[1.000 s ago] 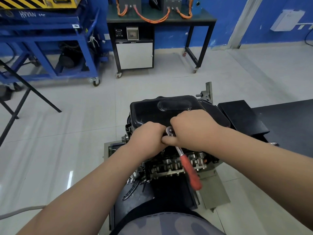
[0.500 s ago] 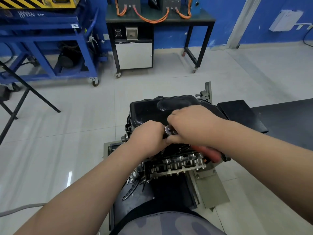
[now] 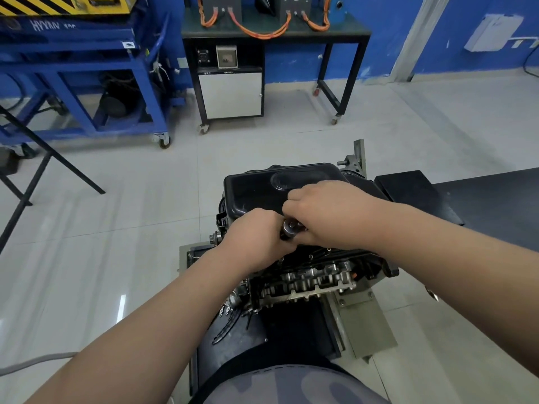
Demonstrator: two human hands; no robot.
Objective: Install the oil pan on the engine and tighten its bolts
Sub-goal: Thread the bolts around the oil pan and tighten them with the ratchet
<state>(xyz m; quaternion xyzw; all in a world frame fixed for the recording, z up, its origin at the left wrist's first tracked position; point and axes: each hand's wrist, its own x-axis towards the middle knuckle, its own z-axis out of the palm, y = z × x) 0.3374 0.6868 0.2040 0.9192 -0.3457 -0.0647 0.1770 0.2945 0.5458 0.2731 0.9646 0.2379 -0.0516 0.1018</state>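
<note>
The black oil pan (image 3: 262, 188) sits on top of the upturned engine (image 3: 309, 275), which is mounted on a stand. At the pan's near edge the steel head of a ratchet wrench (image 3: 290, 227) shows between my hands. My left hand (image 3: 256, 240) is curled round the ratchet head and socket from the left. My right hand (image 3: 326, 217) grips the wrench from the right and covers its handle, so the red grip is hidden. The bolt under the socket is out of sight.
A black bench top (image 3: 481, 199) reaches in from the right beside the engine. A black table on castors (image 3: 274, 33) with orange cables and a blue wheeled frame (image 3: 87, 83) stand at the back. A dark slanted stand leg (image 3: 43, 158) crosses the left floor.
The red wrench handle swung from pointing toward me round to the right and is now hidden under my right hand. My left hand stayed on the ratchet head.
</note>
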